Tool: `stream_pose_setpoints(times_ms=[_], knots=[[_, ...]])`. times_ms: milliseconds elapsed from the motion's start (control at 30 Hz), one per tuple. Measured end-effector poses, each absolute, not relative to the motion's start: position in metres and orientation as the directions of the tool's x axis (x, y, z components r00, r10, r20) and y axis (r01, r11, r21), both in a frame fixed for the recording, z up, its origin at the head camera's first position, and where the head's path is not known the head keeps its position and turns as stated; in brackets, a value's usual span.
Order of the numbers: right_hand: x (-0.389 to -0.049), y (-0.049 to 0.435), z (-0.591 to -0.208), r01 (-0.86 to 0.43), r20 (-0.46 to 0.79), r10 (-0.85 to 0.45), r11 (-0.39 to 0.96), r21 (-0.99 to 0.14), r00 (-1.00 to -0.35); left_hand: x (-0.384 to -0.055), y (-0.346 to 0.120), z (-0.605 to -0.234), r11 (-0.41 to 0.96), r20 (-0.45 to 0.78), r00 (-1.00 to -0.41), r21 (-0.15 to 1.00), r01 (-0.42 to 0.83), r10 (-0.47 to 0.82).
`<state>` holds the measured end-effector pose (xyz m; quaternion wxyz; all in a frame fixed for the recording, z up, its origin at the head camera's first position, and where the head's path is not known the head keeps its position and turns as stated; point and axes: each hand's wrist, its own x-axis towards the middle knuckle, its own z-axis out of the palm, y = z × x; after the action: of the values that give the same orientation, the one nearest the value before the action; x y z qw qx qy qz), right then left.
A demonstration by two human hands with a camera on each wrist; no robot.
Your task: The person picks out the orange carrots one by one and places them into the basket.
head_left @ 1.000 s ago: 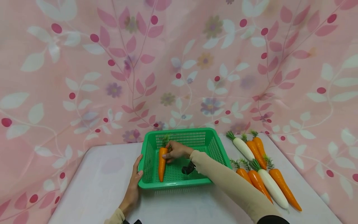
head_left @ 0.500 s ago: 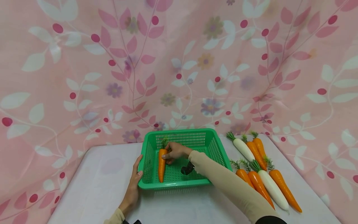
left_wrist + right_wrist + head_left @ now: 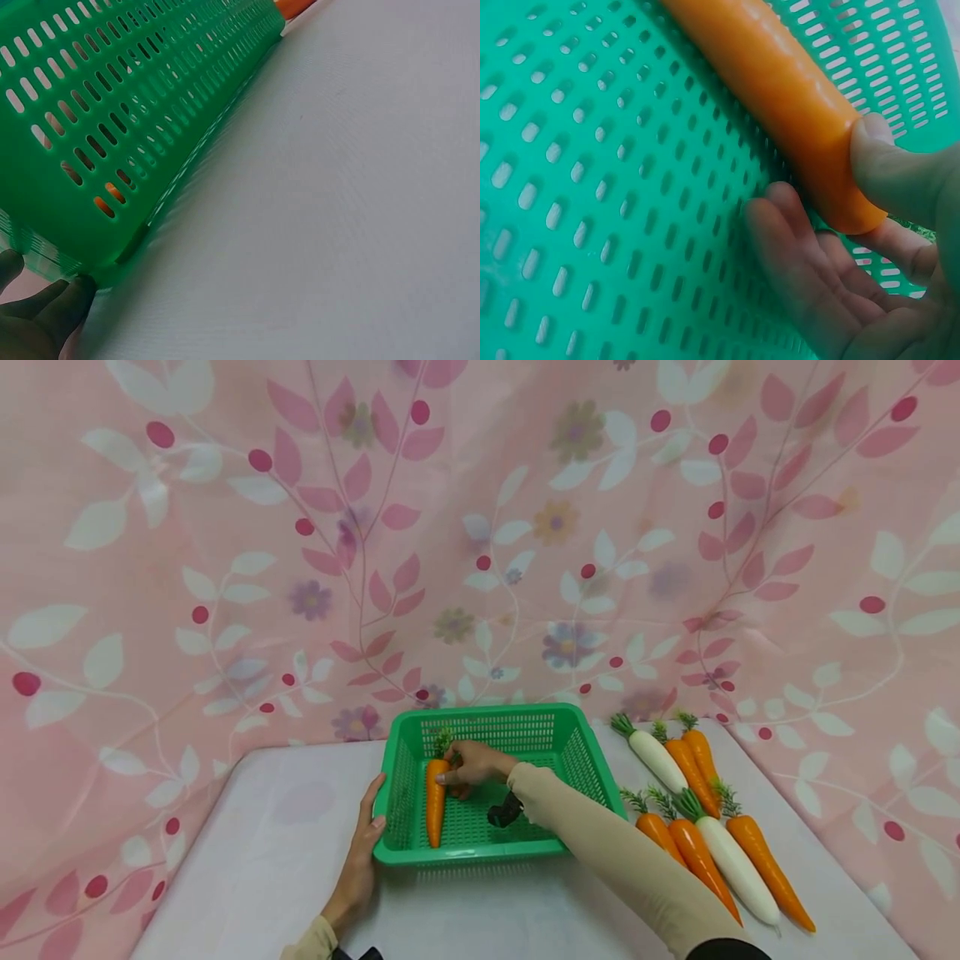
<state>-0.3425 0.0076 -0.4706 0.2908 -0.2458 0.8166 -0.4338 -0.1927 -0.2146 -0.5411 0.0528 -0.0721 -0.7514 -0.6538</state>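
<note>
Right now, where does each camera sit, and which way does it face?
On the head: faces forward and down at the basket; left hand, right hand and sleeves show.
On the left wrist: faces the basket's outer side and table; fingertips show.
On the right wrist: faces into the basket; thumb and fingers show.
Head and right wrist views share the right hand pinching a carrot.

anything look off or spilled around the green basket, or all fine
Nothing stands out. One carrot is inside the green basket, pinched by the right hand; the left hand touches the basket. The other carrots and white radishes lie on the table, with no visible spill or damage.
</note>
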Motion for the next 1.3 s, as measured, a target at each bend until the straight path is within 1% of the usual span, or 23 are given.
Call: stream_pose_setpoints(times_ms=[467, 833, 1300], knots=[[-0.3495, 0.0036, -0.4788, -0.197, -0.259, -0.622, 0.567, -0.800, -0.739, -0.1929, -0.2157, -0.5416, 0.135, 0.174, -0.984, 0.974, 0.179, 0.050], [-0.3497, 0.0019, -0.4783, -0.235, -0.262, -0.611, 0.611, -0.756, -0.747, -0.1932, -0.2172, -0.5426, 0.146, 0.180, -0.982, 0.972, 0.185, 0.050], [-0.3498, 0.0058, -0.4769, -0.261, -0.247, -0.612, 0.619, -0.741, -0.751, -0.1939, -0.2151, -0.5428, 0.146, 0.187, -0.981, 0.971, 0.192, 0.045]])
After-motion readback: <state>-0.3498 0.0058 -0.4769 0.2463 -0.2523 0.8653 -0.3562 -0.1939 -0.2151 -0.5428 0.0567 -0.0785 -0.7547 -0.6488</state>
